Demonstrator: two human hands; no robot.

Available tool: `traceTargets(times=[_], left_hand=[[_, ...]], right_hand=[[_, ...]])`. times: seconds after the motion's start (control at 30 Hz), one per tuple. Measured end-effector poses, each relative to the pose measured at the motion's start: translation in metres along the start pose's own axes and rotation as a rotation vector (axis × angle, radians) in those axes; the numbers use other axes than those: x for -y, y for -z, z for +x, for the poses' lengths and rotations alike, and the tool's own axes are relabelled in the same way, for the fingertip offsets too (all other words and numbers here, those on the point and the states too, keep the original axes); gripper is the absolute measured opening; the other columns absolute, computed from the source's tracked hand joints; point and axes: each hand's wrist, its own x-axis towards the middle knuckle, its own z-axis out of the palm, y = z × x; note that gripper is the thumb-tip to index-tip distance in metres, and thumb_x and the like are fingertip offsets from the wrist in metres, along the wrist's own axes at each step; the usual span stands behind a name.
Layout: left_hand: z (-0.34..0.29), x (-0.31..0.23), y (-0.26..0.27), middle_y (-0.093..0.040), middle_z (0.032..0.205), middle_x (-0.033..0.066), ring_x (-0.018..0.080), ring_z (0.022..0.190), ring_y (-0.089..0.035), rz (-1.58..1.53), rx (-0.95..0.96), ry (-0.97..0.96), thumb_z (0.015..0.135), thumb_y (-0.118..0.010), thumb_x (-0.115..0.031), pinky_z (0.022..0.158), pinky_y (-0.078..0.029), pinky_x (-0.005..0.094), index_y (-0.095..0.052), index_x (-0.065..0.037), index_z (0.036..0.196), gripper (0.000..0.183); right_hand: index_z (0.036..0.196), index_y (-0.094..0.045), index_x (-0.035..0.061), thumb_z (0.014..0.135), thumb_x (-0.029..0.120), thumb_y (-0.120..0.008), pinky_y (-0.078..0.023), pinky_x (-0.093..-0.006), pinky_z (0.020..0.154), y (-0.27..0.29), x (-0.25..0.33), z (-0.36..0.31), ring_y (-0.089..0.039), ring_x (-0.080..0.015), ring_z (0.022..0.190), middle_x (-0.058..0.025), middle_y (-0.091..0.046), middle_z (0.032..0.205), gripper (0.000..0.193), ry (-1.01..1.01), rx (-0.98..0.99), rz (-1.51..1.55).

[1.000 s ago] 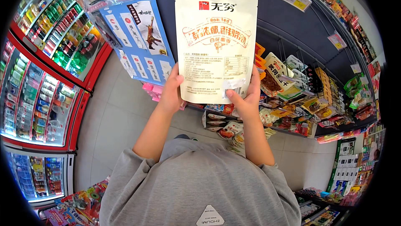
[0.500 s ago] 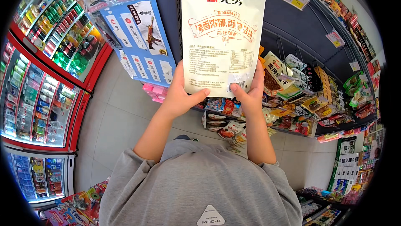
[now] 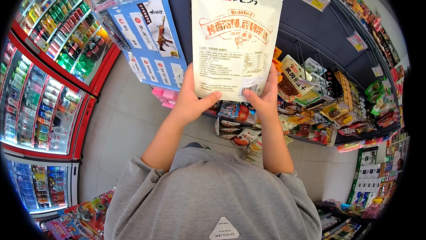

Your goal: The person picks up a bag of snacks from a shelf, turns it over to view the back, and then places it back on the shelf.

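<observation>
A cream snack pouch (image 3: 235, 35) with orange and red print, a small text block and a barcode is held upright in front of me. My left hand (image 3: 191, 97) grips its lower left edge, thumb on the printed face and fingers behind. At the lower right edge, my right hand (image 3: 265, 95) clasps it the same way, its thumb beside the barcode. The fingers behind the pouch are mostly hidden. A blue boxed toy (image 3: 151, 40) with a gun picture hangs just left of the pouch.
Red-framed drink fridges (image 3: 84, 80) line the left side. A dark display rack (image 3: 310, 27) with hooks and price tags curves along the right, hung with snack packets (image 3: 293, 82). Grey floor tiles (image 3: 128, 129) lie below. Colourful packages (image 3: 84, 215) sit at the lower left.
The pouch and both hands have shifted up very slightly, and the pouch's face is tilted a little differently. Both hands keep their hold.
</observation>
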Motion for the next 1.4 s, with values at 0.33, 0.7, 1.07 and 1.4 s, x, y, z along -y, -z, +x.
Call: traceTargets(times=[0.33,0.7,1.07,1.4], left_hand=[[-0.001,0.003,0.002,-0.045,0.122,0.0116,0.0174,0.113,-0.045,-0.009,-0.001,0.019,0.072,-0.064,0.003,0.091,-0.04,0.0319,-0.023,0.0,0.133,0.073],[-0.003,0.01,0.0,-0.045,0.122,0.0112,0.017,0.112,-0.045,-0.061,0.0,0.037,0.073,-0.064,0.003,0.092,-0.04,0.0316,-0.024,0.0,0.133,0.072],[-0.004,0.01,0.001,-0.046,0.122,0.0112,0.0168,0.112,-0.045,-0.063,-0.006,0.044,0.073,-0.064,0.003,0.092,-0.04,0.0313,-0.025,0.0,0.132,0.071],[-0.005,0.013,0.002,-0.046,0.121,0.0113,0.0171,0.112,-0.045,-0.043,-0.022,0.06,0.074,-0.063,0.003,0.092,-0.04,0.0314,-0.025,0.0,0.132,0.07]], right_hand=[[0.134,-0.02,0.0004,0.068,0.007,-0.07,-0.04,-0.0337,0.093,0.002,-0.004,-0.001,-0.046,-0.0202,0.112,-0.0133,-0.045,0.122,0.082,-0.012,0.004,-0.007],[0.135,-0.018,-0.0003,0.069,0.005,-0.069,-0.04,-0.0334,0.093,0.003,-0.006,-0.006,-0.046,-0.0204,0.112,-0.0138,-0.045,0.122,0.084,-0.042,-0.019,0.02],[0.136,-0.017,0.0001,0.07,0.004,-0.068,-0.039,-0.0335,0.094,0.004,-0.013,-0.008,-0.045,-0.0203,0.114,-0.0136,-0.044,0.124,0.084,-0.049,-0.015,0.032],[0.135,-0.018,-0.0012,0.069,0.0,-0.066,-0.039,-0.0333,0.094,0.002,-0.013,-0.009,-0.046,-0.0204,0.113,-0.0137,-0.044,0.124,0.081,-0.074,-0.033,0.026]])
